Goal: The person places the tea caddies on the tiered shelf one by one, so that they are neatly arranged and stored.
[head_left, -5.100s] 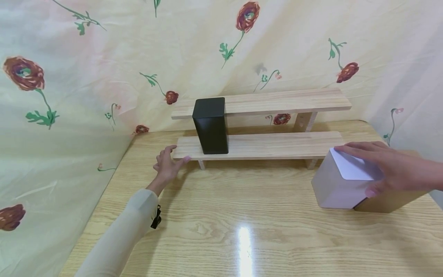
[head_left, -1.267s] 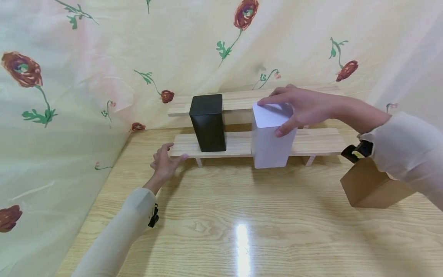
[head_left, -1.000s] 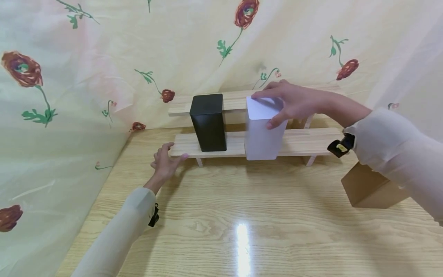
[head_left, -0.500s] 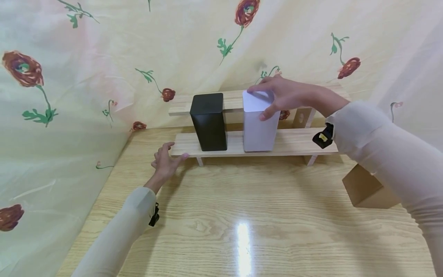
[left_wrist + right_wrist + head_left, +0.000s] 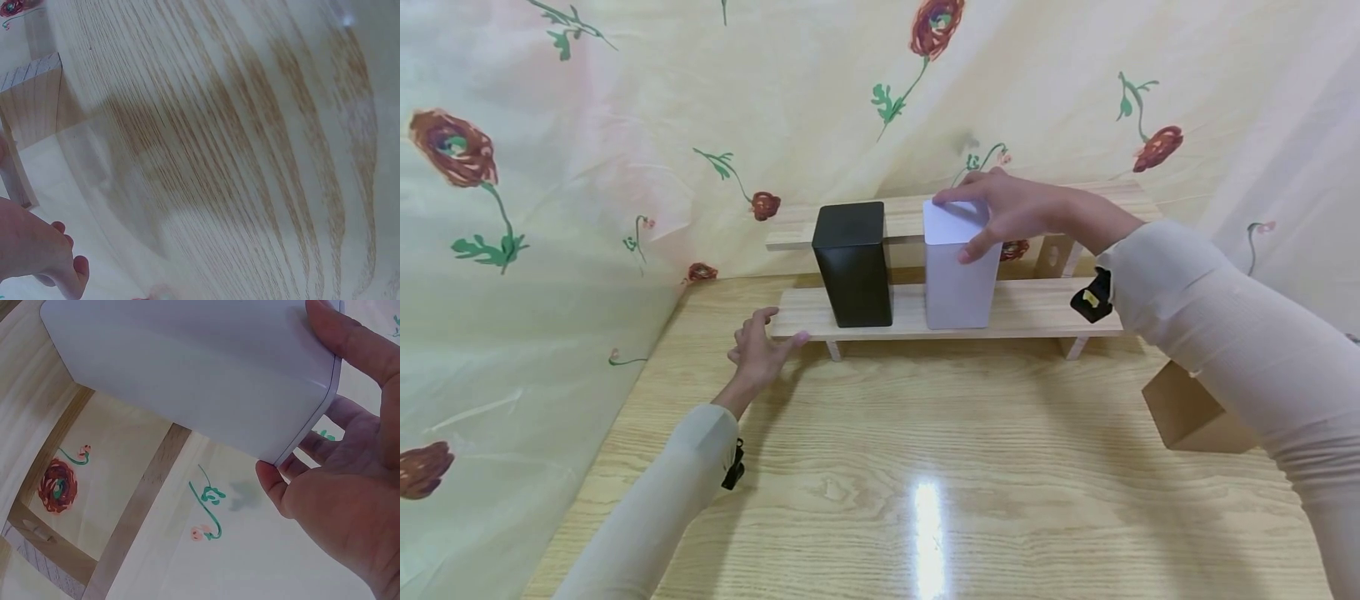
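Note:
In the head view my right hand [image 5: 1011, 212] grips the top of a tall white rectangular box [image 5: 958, 283], thumb on the front and fingers over the top. The right wrist view shows a lid-like seam near the gripped end of that white box [image 5: 187, 369]. It stands upright on the lower step of a two-tier wooden shelf [image 5: 1037, 304]. A black box [image 5: 856, 271] of like shape stands just left of it, a narrow gap between. My left hand [image 5: 760, 350] holds the lower step's left end, thumb at the front edge.
A brown cardboard box [image 5: 1195, 408] lies on the wood-grain table [image 5: 850, 467] at the right, partly hidden by my right sleeve. The upper shelf board [image 5: 1105, 200] runs behind the boxes. Flower-patterned cloth [image 5: 820, 92] hangs behind and at both sides.
My right hand has carried the white box from beside the cardboard box leftward and back onto the lower step. It has barely shifted in the last half second. My left hand stays put.

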Demonstrator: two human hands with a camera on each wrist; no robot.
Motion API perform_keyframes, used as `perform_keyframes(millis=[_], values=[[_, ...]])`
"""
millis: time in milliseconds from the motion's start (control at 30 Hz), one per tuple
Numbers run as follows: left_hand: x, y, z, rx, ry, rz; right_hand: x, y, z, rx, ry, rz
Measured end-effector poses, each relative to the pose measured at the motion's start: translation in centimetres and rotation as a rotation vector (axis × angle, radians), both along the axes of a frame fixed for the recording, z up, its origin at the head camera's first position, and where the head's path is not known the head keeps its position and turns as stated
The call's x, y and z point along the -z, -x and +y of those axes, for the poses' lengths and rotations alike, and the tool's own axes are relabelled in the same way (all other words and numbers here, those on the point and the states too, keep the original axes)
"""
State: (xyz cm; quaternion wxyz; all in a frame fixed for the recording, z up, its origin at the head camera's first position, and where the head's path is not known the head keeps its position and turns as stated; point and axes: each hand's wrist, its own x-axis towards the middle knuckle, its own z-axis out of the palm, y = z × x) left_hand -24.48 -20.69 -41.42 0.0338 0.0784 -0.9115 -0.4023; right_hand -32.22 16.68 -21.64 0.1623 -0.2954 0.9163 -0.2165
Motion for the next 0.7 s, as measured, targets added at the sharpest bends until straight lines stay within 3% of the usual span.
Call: perform_keyframes(millis=[400,700], values=[[-0.1,-0.2,0.0,0.009,0.007,0.009,-0.7,-0.5,0.6,-0.022,-0.031,-0.052],[-0.3,-0.4,0.0,0.003,0.008,0.003,-2.0,-2.1,2.9,-0.058,-0.068,0.031]])
